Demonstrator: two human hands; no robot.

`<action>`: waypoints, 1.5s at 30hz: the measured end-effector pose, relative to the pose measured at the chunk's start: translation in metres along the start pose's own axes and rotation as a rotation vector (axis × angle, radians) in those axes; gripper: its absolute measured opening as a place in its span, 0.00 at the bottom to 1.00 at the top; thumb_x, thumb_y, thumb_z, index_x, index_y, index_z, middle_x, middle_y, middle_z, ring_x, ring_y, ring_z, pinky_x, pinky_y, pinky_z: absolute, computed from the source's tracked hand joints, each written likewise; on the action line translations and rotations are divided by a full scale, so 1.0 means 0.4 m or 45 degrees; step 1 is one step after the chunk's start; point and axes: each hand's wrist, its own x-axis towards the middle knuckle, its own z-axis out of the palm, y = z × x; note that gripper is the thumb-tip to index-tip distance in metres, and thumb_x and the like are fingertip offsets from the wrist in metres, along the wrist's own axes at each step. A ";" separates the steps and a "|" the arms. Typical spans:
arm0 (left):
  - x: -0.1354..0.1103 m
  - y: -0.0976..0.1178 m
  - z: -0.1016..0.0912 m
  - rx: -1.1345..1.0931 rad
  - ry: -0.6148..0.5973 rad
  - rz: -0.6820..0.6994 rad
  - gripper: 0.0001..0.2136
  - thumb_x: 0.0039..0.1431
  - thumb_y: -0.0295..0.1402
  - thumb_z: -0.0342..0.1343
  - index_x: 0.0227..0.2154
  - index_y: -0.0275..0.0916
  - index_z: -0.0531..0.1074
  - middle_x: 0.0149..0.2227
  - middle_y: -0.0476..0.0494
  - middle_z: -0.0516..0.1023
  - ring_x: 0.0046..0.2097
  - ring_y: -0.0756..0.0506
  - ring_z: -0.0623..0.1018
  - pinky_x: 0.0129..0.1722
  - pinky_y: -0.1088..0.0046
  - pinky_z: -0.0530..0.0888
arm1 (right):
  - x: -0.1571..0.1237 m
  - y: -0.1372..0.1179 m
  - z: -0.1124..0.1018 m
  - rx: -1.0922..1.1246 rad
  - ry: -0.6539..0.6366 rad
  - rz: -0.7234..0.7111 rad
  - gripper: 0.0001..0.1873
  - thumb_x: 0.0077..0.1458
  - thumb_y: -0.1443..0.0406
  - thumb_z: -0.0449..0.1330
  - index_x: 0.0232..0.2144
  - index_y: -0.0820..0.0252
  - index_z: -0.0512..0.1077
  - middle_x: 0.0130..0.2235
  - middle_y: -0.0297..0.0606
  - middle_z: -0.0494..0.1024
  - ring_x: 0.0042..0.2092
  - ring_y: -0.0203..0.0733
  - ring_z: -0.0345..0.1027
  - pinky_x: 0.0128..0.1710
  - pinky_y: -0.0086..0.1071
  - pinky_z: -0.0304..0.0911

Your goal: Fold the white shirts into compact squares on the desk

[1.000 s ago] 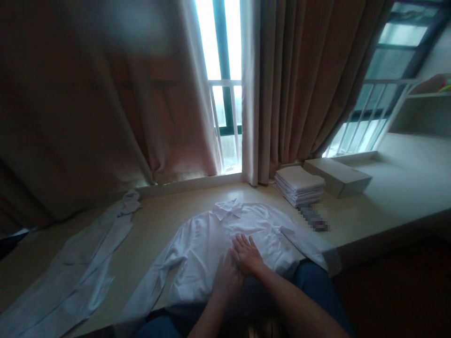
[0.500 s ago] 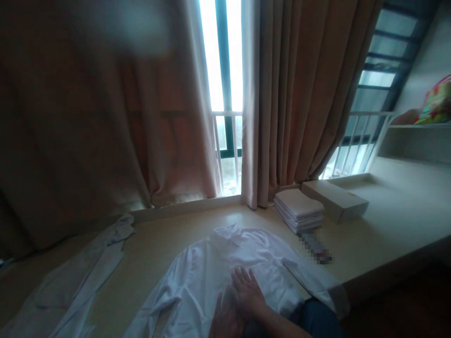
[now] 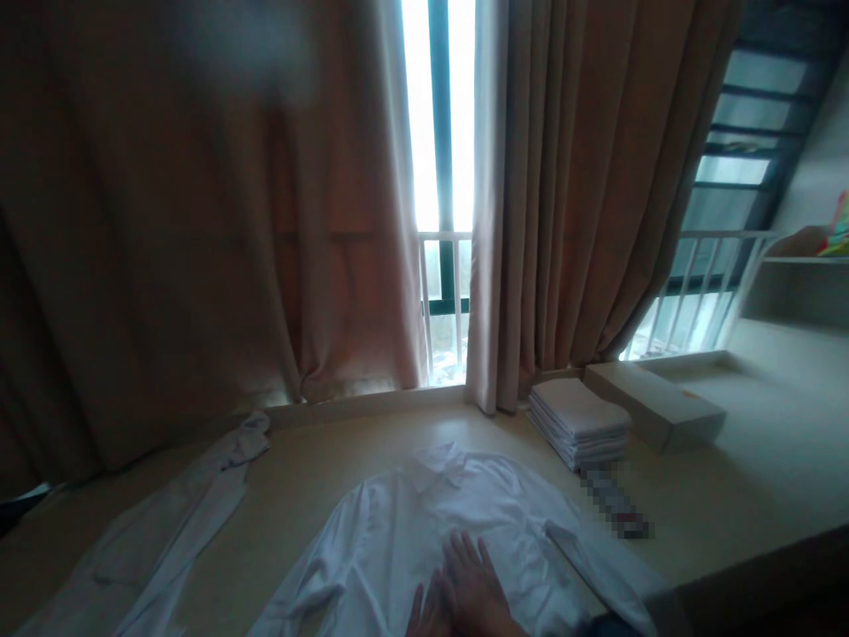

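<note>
A white collared shirt point(image 3: 424, 531) lies spread flat on the pale platform point(image 3: 318, 460), collar toward the window. My right hand point(image 3: 474, 588) rests flat on the shirt's middle with fingers stretched out. My left hand point(image 3: 428, 615) lies beside it at the bottom edge; only its fingertips show, flat on the cloth. Neither hand holds anything.
A second white garment point(image 3: 165, 522) lies crumpled at the left. A stack of folded white cloth point(image 3: 580, 423) and a flat white box point(image 3: 656, 402) sit at the right by the curtains point(image 3: 563, 195). A blurred small object point(image 3: 614, 504) lies near the stack.
The view has tilted upward, so both hands and the shirt sit lower in the picture and my forearms have dropped out of sight. The hands stay flat on the shirt.
</note>
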 end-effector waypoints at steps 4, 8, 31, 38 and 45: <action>-0.034 0.023 -0.045 -0.256 0.122 0.032 0.30 0.57 0.35 0.49 0.63 0.51 0.53 0.65 0.47 0.56 0.65 0.40 0.58 0.62 0.53 0.62 | -0.002 0.011 0.023 -0.045 -0.041 0.020 0.28 0.66 0.54 0.36 0.64 0.48 0.56 0.67 0.34 0.51 0.68 0.48 0.36 0.66 0.53 0.35; -0.099 -0.047 -0.116 -0.411 0.314 -0.302 0.19 0.60 0.38 0.45 0.51 0.45 0.73 0.59 0.42 0.69 0.62 0.40 0.65 0.61 0.55 0.63 | 0.001 0.021 0.048 -0.100 -0.112 0.069 0.32 0.66 0.51 0.35 0.67 0.56 0.50 0.68 0.38 0.45 0.69 0.47 0.31 0.66 0.50 0.28; -0.485 -0.444 -0.099 -0.255 0.277 -1.165 0.22 0.54 0.47 0.44 0.35 0.35 0.74 0.37 0.33 0.77 0.44 0.36 0.75 0.47 0.62 0.67 | -0.001 0.043 0.089 -0.188 -0.069 0.066 0.34 0.65 0.49 0.36 0.67 0.55 0.47 0.69 0.36 0.44 0.69 0.45 0.31 0.65 0.45 0.22; -0.499 -0.470 -0.070 -0.471 0.453 -1.291 0.24 0.50 0.53 0.46 0.33 0.36 0.72 0.37 0.33 0.78 0.43 0.36 0.76 0.46 0.62 0.69 | -0.002 0.038 0.078 -0.191 -0.091 0.085 0.34 0.65 0.49 0.36 0.67 0.55 0.47 0.69 0.36 0.44 0.69 0.46 0.31 0.65 0.47 0.22; -0.525 -0.476 -0.055 -0.614 0.366 -1.456 0.22 0.47 0.53 0.49 0.32 0.38 0.68 0.35 0.33 0.77 0.39 0.36 0.78 0.39 0.64 0.72 | -0.005 0.034 0.073 -0.211 -0.052 0.071 0.34 0.65 0.49 0.36 0.67 0.56 0.48 0.69 0.36 0.44 0.69 0.46 0.30 0.65 0.46 0.22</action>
